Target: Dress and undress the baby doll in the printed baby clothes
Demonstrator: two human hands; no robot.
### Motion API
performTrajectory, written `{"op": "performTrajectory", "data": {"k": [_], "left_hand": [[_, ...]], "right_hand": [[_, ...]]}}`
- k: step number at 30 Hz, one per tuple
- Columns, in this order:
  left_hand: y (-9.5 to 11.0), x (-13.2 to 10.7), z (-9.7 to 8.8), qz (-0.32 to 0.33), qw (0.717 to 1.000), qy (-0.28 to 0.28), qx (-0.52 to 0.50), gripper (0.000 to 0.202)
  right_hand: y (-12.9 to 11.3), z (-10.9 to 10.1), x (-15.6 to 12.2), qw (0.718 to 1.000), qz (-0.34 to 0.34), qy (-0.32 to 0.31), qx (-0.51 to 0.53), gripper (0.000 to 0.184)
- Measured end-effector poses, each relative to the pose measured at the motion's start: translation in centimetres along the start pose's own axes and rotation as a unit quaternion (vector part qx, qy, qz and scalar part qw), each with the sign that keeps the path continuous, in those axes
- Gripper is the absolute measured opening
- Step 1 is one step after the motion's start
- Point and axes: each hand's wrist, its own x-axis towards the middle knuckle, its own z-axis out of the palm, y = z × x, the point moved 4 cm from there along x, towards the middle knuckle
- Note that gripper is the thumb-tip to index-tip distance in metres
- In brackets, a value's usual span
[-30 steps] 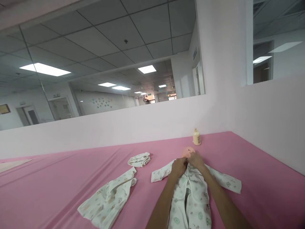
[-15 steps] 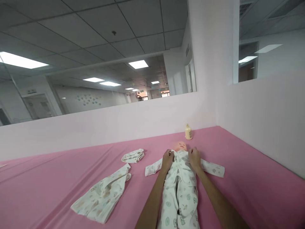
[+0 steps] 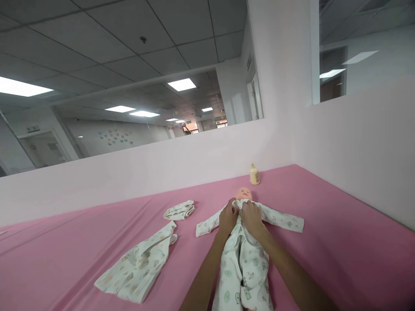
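Note:
A baby doll (image 3: 244, 193) lies on its back on the pink sheet, its head toward the wall. It wears a white printed baby jacket (image 3: 281, 219) with the sleeves spread out, and matching trousers (image 3: 256, 264). Both hands are at the jacket's neckline, just below the doll's chin. My left hand (image 3: 228, 216) has its fingers closed on the collar edge at the left. Close beside it, my right hand (image 3: 251, 218) is closed on the collar from the right. The fingertips and the cloth between them are partly hidden.
Left of the doll lie a spread white printed garment (image 3: 138, 265) and a small folded cloth (image 3: 180, 211). A pale yellow bottle (image 3: 254, 175) stands beyond the doll's head near the wall. The pink sheet (image 3: 330, 242) reaches the walls behind and at right.
My right hand has moved left from the jacket's right shoulder to the middle of the neckline, beside my left hand. The left hand stays near the collar. The view has shifted slightly.

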Motion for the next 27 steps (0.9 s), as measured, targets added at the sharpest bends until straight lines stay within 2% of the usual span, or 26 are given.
{"op": "performTrajectory", "data": {"k": [2, 4, 9, 12, 15, 18, 21, 24, 27], "left_hand": [[1.0, -0.7, -0.1, 0.05, 0.995, -0.004, 0.083, 0.032], [1.7, -1.2, -0.3, 0.078, 0.99, -0.021, 0.112, 0.026], [2.3, -1.5, -0.9, 0.122, 0.985, -0.075, 0.096, 0.028], [2.3, -1.5, -1.1, 0.126, 0.983, -0.102, 0.086, 0.028], [2.2, -1.5, -1.3, 0.116, 0.988, -0.092, 0.045, 0.031], [1.9, -1.5, -1.4, 0.105, 0.991, -0.063, -0.047, 0.034], [1.1, -1.4, -1.7, 0.041, 0.989, -0.025, -0.14, 0.036], [0.3, -1.4, -2.1, -0.041, 0.977, 0.01, -0.207, 0.038], [0.2, -1.3, -2.4, -0.058, 0.974, 0.032, -0.216, 0.036]], "right_hand": [[0.6, 0.0, 0.2, 1.0, -0.002, -0.013, 0.004, 0.021], [1.1, -0.1, 0.3, 1.0, 0.002, -0.013, 0.009, 0.02], [1.8, -0.1, 0.3, 0.999, 0.021, -0.002, 0.031, 0.019], [1.9, -0.2, 0.5, 0.995, 0.019, 0.0, 0.1, 0.019], [1.7, 0.1, 0.6, 0.987, 0.003, -0.007, 0.158, 0.022], [1.6, 0.5, 0.5, 0.987, -0.001, -0.001, 0.16, 0.026], [1.9, 0.6, 0.3, 0.991, 0.018, 0.014, 0.131, 0.028], [2.4, -0.2, -0.1, 0.993, 0.075, 0.045, 0.079, 0.029], [1.9, -1.5, -0.9, 0.99, 0.086, 0.08, 0.075, 0.028]]}}
